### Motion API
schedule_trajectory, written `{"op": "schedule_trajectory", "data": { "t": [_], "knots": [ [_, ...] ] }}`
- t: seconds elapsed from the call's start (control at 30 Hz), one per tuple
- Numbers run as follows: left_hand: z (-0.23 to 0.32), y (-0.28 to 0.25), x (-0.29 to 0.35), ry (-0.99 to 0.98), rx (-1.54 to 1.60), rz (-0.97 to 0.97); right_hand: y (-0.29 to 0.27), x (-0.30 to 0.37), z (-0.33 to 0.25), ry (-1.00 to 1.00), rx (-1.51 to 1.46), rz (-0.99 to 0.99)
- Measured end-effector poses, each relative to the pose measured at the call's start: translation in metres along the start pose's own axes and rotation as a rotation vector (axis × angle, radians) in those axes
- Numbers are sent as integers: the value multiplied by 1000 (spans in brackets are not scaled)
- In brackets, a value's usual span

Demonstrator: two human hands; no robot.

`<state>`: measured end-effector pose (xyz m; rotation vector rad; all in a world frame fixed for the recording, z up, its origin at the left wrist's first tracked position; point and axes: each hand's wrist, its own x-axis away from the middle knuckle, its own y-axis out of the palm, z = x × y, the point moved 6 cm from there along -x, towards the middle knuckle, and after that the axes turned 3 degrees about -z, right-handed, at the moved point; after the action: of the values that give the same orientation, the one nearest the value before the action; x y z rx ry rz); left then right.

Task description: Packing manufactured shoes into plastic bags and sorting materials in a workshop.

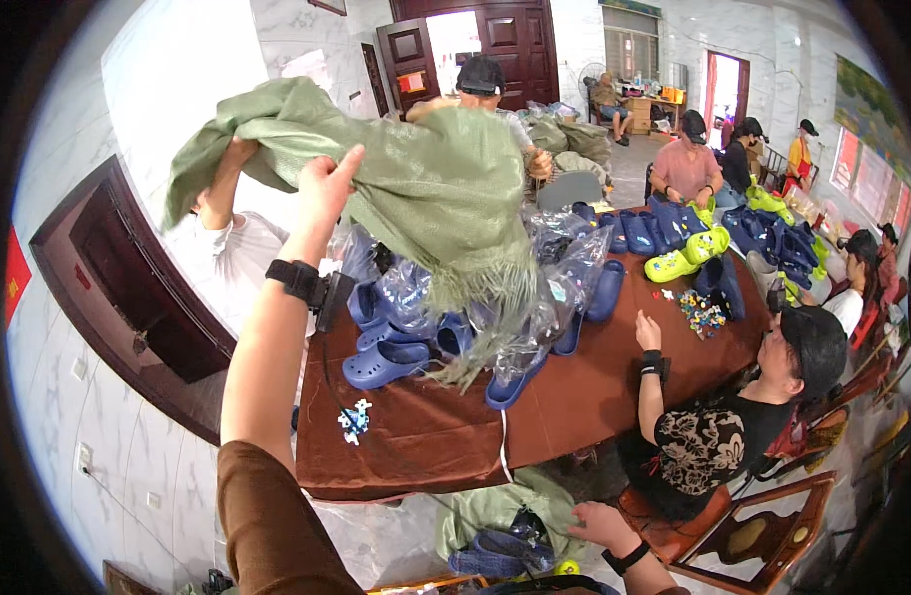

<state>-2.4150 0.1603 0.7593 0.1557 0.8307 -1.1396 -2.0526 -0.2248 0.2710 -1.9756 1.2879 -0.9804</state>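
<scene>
My left hand (327, 183) is raised over the table's left part, its fingers closed on the edge of a large green woven sack (426, 188). The sack hangs in the air with a frayed lower end, above blue clogs (384, 365) and clear plastic bags (574, 278). Another person's hand (239, 154) grips the sack further left. Low in the view, my right hand (606, 528) is held out with its fingers apart and nothing in it. Beside it, below the table edge, another green sack (530, 491) stands opened with dark blue clogs (500, 553) inside.
A brown cloth covers the table (574, 407). Small blue-and-white charms (354, 421) lie at its near left, colourful ones (701, 315) at the right near yellow-green clogs (685, 256). A co-worker in a black cap (738, 397) sits close on my right; a wooden chair (753, 535) stands behind.
</scene>
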Motion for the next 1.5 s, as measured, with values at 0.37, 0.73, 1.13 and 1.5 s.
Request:
{"op": "schedule_trajectory", "data": {
  "t": [0.37,0.73,1.13,1.5],
  "knots": [
    [64,-42,15,92,583,130,-16,-51,-55,-275,-197,64],
    [44,-89,83,-69,573,196,-32,-140,-84,-274,-826,104],
    [-1,-165,157,-178,916,182,-71,-221,-129,21,-1229,-59],
    [29,-234,222,-41,667,279,-3,-227,-188,-82,-1438,-469]
  ]
}}
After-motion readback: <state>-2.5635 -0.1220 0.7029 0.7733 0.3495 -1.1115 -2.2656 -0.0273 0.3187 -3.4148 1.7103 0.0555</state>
